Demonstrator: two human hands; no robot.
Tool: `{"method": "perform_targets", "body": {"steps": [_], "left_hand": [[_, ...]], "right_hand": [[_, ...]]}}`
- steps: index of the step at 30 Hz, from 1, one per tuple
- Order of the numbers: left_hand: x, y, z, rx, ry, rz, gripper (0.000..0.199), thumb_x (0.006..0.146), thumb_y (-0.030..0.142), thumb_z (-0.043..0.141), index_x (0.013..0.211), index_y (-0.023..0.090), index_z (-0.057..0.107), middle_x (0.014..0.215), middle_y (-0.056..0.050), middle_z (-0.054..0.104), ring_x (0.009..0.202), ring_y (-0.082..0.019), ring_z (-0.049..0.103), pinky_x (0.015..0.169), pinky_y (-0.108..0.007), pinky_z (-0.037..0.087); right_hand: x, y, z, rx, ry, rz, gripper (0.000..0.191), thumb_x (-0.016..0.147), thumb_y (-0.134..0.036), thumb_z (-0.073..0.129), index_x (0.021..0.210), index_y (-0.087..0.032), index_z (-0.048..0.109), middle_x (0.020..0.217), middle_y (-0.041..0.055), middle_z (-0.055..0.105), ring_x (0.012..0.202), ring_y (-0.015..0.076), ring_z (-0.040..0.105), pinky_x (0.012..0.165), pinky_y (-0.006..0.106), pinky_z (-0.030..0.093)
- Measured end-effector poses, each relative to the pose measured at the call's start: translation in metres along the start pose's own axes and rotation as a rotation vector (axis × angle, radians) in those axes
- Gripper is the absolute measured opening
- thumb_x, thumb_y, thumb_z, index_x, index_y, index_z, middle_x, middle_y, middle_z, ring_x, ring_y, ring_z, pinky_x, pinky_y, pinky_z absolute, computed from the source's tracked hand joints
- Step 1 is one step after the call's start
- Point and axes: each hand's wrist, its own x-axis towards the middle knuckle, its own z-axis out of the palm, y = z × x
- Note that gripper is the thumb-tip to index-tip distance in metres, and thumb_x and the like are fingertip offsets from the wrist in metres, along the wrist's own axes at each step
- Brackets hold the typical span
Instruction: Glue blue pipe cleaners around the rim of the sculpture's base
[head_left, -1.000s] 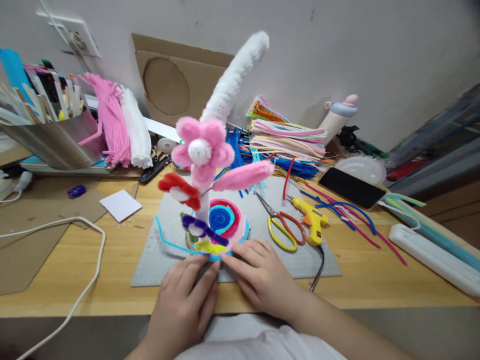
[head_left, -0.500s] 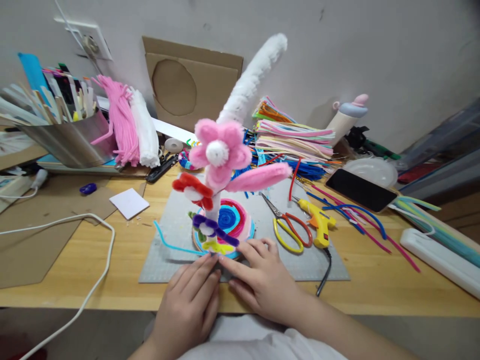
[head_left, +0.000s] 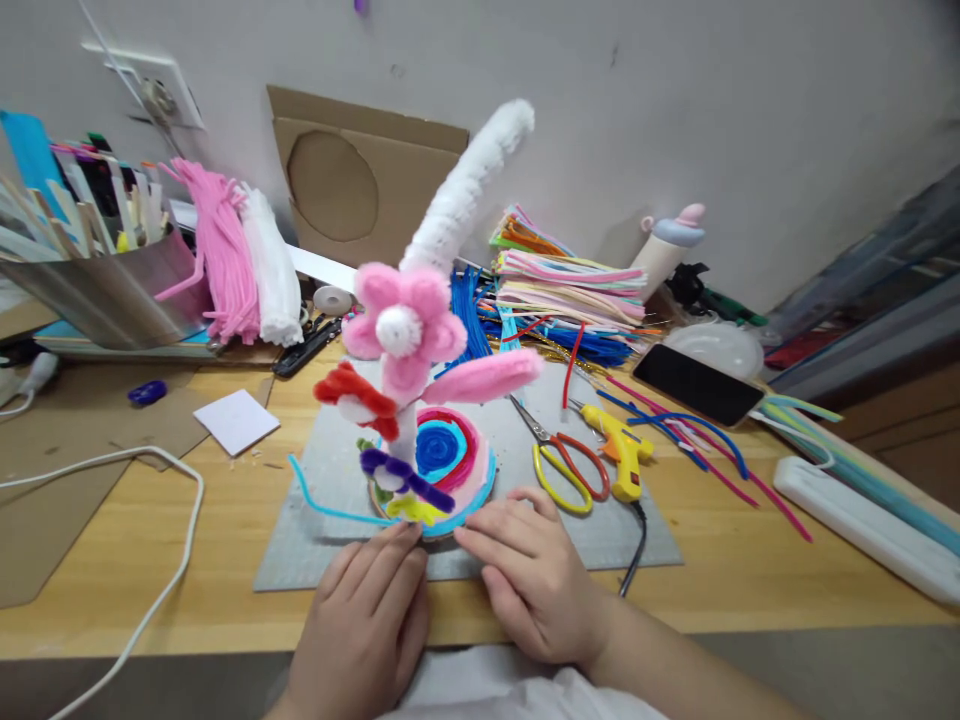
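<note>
the disc (head_left: 484, 470) lies on the grey mat (head_left: 615, 550), right in front of the person, its top coiled in blue, red and pink with a light blue outer edge. the white stem (head_left: 469, 180) rises from its left part and leans away to the right, with the pink flower (head_left: 400, 330), the red flower (head_left: 356, 403) and, lowest, the purple flower (head_left: 405, 480) about it. a yellow piece (head_left: 415, 511) sits just below the purple one.

the step in hand looks like fixing the blue strip (head_left: 341, 516) along the disc's near rim: its loose end sticks out to the left over the mat, and the other end runs in to the left hand (head_left: 367, 600). that hand has its fingertips at the rim where the strip meets it; whether they pinch the strip or only press, i cannot tell, since the thumb is tucked below. the right hand (head_left: 536, 575) grips nothing that shows: fingers loosely bent, tips against the near rim, thumb apart from them.

as i judge it, going on calls for light, steady pressure on the part laid down while the tail is guided round the left side, clear of the flowers. the glue gun (head_left: 619, 440) and scissors (head_left: 546, 437) lie to the right, both untouched.
</note>
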Motion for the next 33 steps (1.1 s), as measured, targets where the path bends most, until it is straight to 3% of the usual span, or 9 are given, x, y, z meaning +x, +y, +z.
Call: {"method": "perform_targets", "body": {"steps": [3,8,14,25,33], "left_hand": [[0.002,0.001,-0.001,0.06,-0.028,0.007,0.026,0.093,0.019,0.047,0.111,0.017,0.065,0.107,-0.007,0.072,0.099,-0.021,0.063,0.092,-0.035,0.037],[0.0,0.003,0.003,0.11,-0.052,-0.044,0.032,0.094,0.026,0.048,0.123,0.027,0.062,0.109,-0.005,0.07,0.101,-0.022,0.059,0.096,-0.037,0.033],[-0.002,0.004,0.007,0.087,-0.039,-0.082,0.033,0.094,0.027,0.048,0.124,0.029,0.063,0.106,-0.005,0.069,0.102,-0.022,0.056,0.099,-0.038,0.031],[-0.005,0.002,0.007,0.056,-0.05,-0.096,0.036,0.093,0.032,0.052,0.128,0.032,0.06,0.11,-0.003,0.07,0.103,-0.021,0.057,0.101,-0.037,0.03],[-0.005,0.0,0.008,0.047,-0.029,-0.091,0.035,0.092,0.035,0.054,0.126,0.033,0.061,0.11,-0.002,0.07,0.102,-0.022,0.057,0.101,-0.038,0.029]], "right_hand": [[-0.002,0.001,0.002,0.002,0.044,0.037,0.03,0.082,-0.01,0.049,0.107,-0.016,0.065,0.1,0.0081,0.072,0.089,0.0208,0.065,0.088,0.042,0.036],[-0.007,0.012,0.0,-0.024,0.182,0.241,0.027,0.086,-0.008,0.046,0.092,-0.02,0.069,0.092,0.0053,0.071,0.085,0.0192,0.064,0.088,0.044,0.036],[-0.009,0.026,0.001,-0.05,0.174,0.414,0.033,0.094,-0.014,0.041,0.1,-0.025,0.071,0.099,0.0036,0.072,0.096,0.0208,0.063,0.089,0.044,0.034],[-0.005,0.021,0.007,-0.08,0.048,0.375,0.033,0.094,-0.013,0.043,0.119,-0.024,0.064,0.116,0.0051,0.068,0.108,0.0201,0.059,0.097,0.044,0.026],[0.002,0.013,0.008,-0.157,-0.024,0.351,0.027,0.095,-0.017,0.044,0.112,-0.02,0.064,0.113,0.0085,0.067,0.109,0.0243,0.057,0.101,0.047,0.023]]}}
